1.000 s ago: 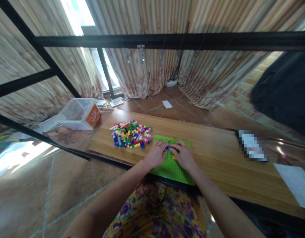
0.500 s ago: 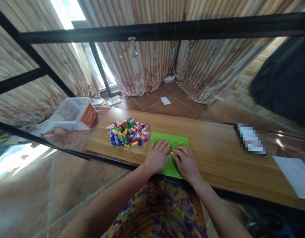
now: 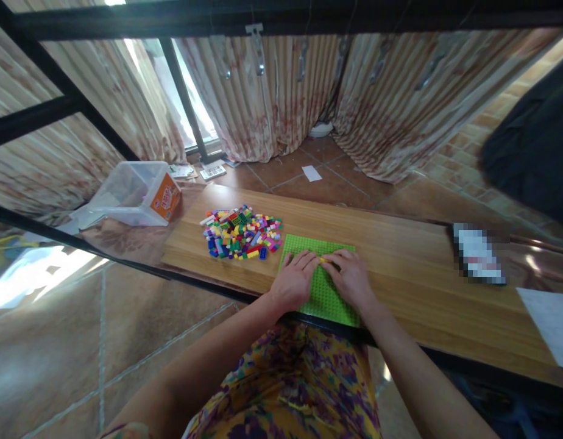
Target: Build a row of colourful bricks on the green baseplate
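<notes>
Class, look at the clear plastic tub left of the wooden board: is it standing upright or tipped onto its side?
Tipped. The clear plastic tub lies on its side, its orange label facing the pile of bricks.

The green studded baseplate [image 3: 329, 247] lies flat on the wooden table [image 3: 400, 256], at its near edge, just right of the pile of small bricks [image 3: 240, 232]. Its far strip shows bare; both hands cover part of its middle. A small yellow brick [image 3: 325, 260] sits on the baseplate's middle, between the fingertips.

Curtained [image 3: 272, 116], tile-floored [image 3: 340, 189] home room
</notes>
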The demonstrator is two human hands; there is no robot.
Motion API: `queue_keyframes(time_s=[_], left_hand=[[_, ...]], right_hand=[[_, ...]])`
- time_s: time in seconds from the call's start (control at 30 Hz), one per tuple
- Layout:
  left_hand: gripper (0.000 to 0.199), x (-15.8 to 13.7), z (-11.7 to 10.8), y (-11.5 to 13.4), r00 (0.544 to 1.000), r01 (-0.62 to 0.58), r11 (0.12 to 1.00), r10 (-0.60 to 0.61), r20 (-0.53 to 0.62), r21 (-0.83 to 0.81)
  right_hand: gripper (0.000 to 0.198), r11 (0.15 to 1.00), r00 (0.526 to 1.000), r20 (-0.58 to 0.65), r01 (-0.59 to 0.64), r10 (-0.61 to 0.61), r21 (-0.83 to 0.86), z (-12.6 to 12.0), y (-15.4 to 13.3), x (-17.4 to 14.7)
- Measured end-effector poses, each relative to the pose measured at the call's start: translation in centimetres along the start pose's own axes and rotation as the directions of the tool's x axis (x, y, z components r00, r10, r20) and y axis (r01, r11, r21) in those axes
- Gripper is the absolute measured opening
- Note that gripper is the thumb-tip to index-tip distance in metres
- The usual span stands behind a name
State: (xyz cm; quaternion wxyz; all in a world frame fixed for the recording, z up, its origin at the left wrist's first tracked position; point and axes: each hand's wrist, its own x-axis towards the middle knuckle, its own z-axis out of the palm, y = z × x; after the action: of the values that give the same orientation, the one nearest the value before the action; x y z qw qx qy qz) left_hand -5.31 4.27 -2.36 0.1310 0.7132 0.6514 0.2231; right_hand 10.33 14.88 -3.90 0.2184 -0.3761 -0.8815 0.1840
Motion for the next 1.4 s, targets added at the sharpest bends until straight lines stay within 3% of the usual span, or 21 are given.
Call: queue_keyframes(time_s=[0.13,0.23,0.57,0.87,1.07,1.2,1.3,1.4], left_hand=[[0.057,0.3,-0.7,-1.0,0.997,-0.018,0.980,0.005,-0.071,-0.196],[0.063,0.4,-0.7,-1.2,0.994,-0.022,0.972,-0.004,-0.109,-0.235],[0.059,0.2,0.3,-0.4,1.000,-0.027,0.999,0.026,0.015,0.027],[0.055,0.4,-0.2,0.3,0.997,-0.036,0.991,0.027,0.067,0.130],[0.055,0.6,-0.2,-0.2,0.998,-0.052,0.993,0.048,0.042,0.104],[0.054,0.5,-0.6,-1.1,0.994,-0.091,0.996,0.089,-0.064,-0.021],[0.053,0.3,-1.7,-1.6,0.985,-0.043,0.996,0.028,-0.168,-0.084],[0.046,0.0,-2.5,-1.3,0.978,0.046,0.998,-0.052,-0.201,-0.032]], right_hand=[[0.029,1.000,1.000,0.011,0.002,-0.002,0.012,-0.1,-0.1,0.1],[0.029,1.000,1.000,0.018,0.001,-0.001,0.014,-0.2,-0.2,0.3],[0.027,1.000,0.999,0.041,0.022,-0.022,0.005,-0.4,0.2,0.5],[0.020,0.991,0.991,0.105,-0.099,0.089,0.093,-0.3,-0.1,1.1],[0.016,0.986,0.995,0.018,-0.096,0.095,0.136,-0.3,-1.1,1.2],[0.024,0.973,0.989,-0.076,-0.106,0.124,0.207,-0.6,-0.6,0.5],[0.033,0.954,0.961,-0.183,-0.157,0.208,0.257,-1.7,0.7,-0.7],[0.036,0.937,0.923,-0.268,-0.197,0.277,0.288,-2.9,1.9,-2.5]])
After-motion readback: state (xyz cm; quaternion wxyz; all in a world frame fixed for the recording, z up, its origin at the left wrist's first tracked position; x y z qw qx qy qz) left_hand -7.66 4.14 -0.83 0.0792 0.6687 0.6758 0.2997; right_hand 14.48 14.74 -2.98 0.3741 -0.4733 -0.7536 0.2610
